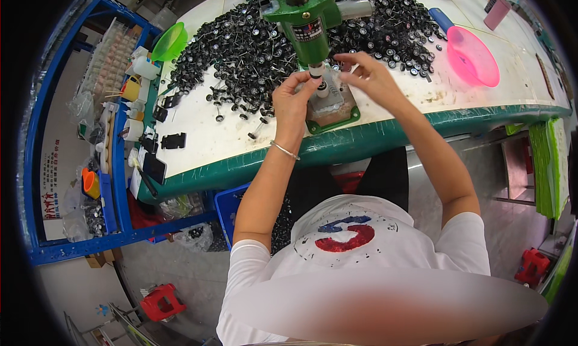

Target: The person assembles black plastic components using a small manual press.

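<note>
A green hand press [308, 36] stands at the table's far edge, its white punch tip over a white post [323, 90] on a metal base [332, 105]. My left hand [293, 102] is closed in a pinch right at the punch tip, thumb and finger together. A small dark piece shows at those fingertips, too small to name surely. My right hand [374, 81] is just right of the press, its fingers bent and apart, with nothing visible between them. A big heap of small black wheels on thin axles [247, 51] lies behind and to both sides of the press.
A pink bowl [472, 57] lies on the right of the table, a green bowl [170, 42] at its left. A phone [154, 167] and black parts [173, 141] lie near the left edge. A blue rack [123, 201] stands left; a blue bin [232, 207] is below the table.
</note>
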The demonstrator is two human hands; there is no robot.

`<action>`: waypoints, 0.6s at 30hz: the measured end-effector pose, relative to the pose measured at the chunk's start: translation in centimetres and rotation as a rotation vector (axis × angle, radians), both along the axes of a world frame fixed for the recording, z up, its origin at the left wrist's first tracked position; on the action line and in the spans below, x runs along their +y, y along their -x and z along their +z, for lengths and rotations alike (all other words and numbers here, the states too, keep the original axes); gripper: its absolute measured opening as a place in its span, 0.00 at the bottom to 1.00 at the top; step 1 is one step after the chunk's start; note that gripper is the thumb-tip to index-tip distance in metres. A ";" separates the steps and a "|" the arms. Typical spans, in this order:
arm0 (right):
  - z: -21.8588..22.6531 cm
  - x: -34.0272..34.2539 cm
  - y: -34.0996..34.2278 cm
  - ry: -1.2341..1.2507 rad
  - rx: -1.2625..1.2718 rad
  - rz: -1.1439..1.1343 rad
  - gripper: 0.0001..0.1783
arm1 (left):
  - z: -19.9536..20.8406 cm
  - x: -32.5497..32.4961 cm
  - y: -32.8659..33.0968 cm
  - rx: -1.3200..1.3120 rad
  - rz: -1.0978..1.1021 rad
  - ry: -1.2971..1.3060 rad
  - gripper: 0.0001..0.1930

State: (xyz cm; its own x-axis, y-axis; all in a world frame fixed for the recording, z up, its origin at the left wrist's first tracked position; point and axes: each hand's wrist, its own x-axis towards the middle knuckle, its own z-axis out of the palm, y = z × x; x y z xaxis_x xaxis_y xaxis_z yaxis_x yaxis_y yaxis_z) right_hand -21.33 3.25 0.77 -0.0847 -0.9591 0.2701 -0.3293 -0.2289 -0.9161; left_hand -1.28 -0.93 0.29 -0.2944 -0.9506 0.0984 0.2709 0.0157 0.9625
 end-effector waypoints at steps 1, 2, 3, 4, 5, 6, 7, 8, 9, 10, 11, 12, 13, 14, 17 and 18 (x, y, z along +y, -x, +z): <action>0.5 -0.3 0.9 -0.007 0.008 -0.034 0.25 | 0.1 -0.1 0.2 0.000 -0.001 0.001 0.08; 1.4 -0.9 1.8 0.003 0.009 -0.051 0.22 | 0.3 0.0 0.5 0.026 0.005 0.013 0.07; 2.1 -1.4 2.4 0.075 -0.082 -0.080 0.21 | 0.4 0.0 0.7 0.052 0.011 0.023 0.05; 4.1 -1.5 3.2 0.044 -0.021 -0.098 0.18 | 0.5 -0.1 0.6 0.074 -0.001 0.037 0.04; 5.5 -2.4 4.4 0.009 -0.108 -0.088 0.19 | 0.6 -0.1 0.7 0.075 -0.006 0.034 0.04; 6.8 -4.0 5.8 0.405 0.294 -0.178 0.18 | 0.7 -0.2 0.9 0.070 -0.018 0.033 0.04; 8.2 -5.1 6.5 0.793 0.697 -0.257 0.18 | 0.7 -0.3 0.9 0.063 -0.025 0.029 0.04; 10.5 -5.7 5.4 0.480 0.037 -0.076 0.16 | 0.5 -0.4 0.6 0.058 -0.023 0.025 0.04; 13.7 -6.7 3.7 0.134 -0.602 0.101 0.15 | 0.3 -0.5 0.5 0.065 -0.024 0.028 0.05; 17.3 -6.7 1.9 0.061 -0.529 0.004 0.15 | 0.3 -0.6 0.2 0.068 -0.018 0.033 0.05; 19.7 -6.9 1.4 0.121 -0.588 0.099 0.15 | 0.6 -0.6 0.7 0.071 -0.044 0.037 0.05; 21.6 -7.4 0.0 0.178 -0.680 0.128 0.13 | 0.5 -0.6 0.6 0.063 -0.040 0.040 0.05; 24.7 -9.1 1.0 -0.156 -0.864 0.136 0.13 | 0.5 -0.7 0.7 0.058 -0.038 0.045 0.06; 26.8 -10.7 2.1 -0.497 -1.035 0.139 0.14 | 0.5 -0.7 0.7 0.054 -0.050 0.043 0.06; 27.2 -11.1 0.1 -0.469 -0.885 -0.174 0.16 | 0.5 -0.6 0.2 0.045 -0.057 0.017 0.07; 27.1 -10.6 -0.1 -0.418 -0.896 -0.197 0.15 | 0.4 -0.6 0.2 0.055 -0.060 0.018 0.07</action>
State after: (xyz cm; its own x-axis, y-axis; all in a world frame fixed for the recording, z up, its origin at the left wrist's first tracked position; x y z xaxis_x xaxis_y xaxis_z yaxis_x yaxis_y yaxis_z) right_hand -21.19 -7.36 27.89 -0.2585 -0.9093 -0.3260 0.5229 0.1520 -0.8387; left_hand -1.45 -1.52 0.68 -0.3446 -0.9292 0.1334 0.3245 0.0155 0.9458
